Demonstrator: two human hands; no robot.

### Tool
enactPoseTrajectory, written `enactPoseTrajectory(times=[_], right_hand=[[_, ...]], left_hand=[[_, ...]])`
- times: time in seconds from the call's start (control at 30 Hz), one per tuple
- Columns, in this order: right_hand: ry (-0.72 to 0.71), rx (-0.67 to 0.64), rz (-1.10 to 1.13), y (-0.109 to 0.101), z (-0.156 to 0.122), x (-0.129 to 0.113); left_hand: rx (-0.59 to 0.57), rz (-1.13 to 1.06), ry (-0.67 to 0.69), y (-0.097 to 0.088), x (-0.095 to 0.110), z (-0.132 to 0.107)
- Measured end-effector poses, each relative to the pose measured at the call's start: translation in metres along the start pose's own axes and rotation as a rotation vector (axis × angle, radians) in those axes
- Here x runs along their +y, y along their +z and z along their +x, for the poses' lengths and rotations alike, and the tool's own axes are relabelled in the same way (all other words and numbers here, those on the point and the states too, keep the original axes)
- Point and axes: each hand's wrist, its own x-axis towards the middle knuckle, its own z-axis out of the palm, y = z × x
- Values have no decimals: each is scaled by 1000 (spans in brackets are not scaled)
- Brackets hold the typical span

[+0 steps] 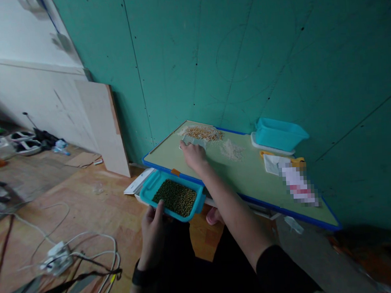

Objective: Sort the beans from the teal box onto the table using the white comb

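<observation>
My left hand (153,230) grips the near rim of a shallow teal plastic tray (147,188), thumb on top, at the table's front edge. Small dark green beans (168,195) fill it, with paler, yellowish ones toward its right side. Stretched over the table, my right hand (195,156) is closed on a pale, flat, ridged piece (190,140); its exact kind is unclear. Just beyond lies a spread of yellow-orange beans (199,132) mixed with whitish grains. A separate patch of whitish grains (232,150) is to the right of my hand.
On the blue-edged table (248,174), a teal bin (279,134) stands at the back right, near a white item with yellow parts (272,164). A green wall (191,60) rises behind. Cables and a white power strip (59,258) lie on the floor at left; a board (102,124) leans there.
</observation>
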Motion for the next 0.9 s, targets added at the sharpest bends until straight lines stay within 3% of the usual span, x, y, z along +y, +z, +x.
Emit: enactPoseTrajectory(times=[0.33, 0.6, 0.73, 0.9], right_hand=[[82, -22, -85, -6, -20, 45], [210, 14, -107, -10, -41, 100], [279, 99, -47, -7, -51, 118], [372, 312, 181, 4, -61, 143]], left_hand=[[65, 80, -17, 4, 13, -4], [3, -31, -24, -1, -7, 7], [-5, -70, -32, -5, -16, 13], [-1, -82, -37, -12, -19, 16]])
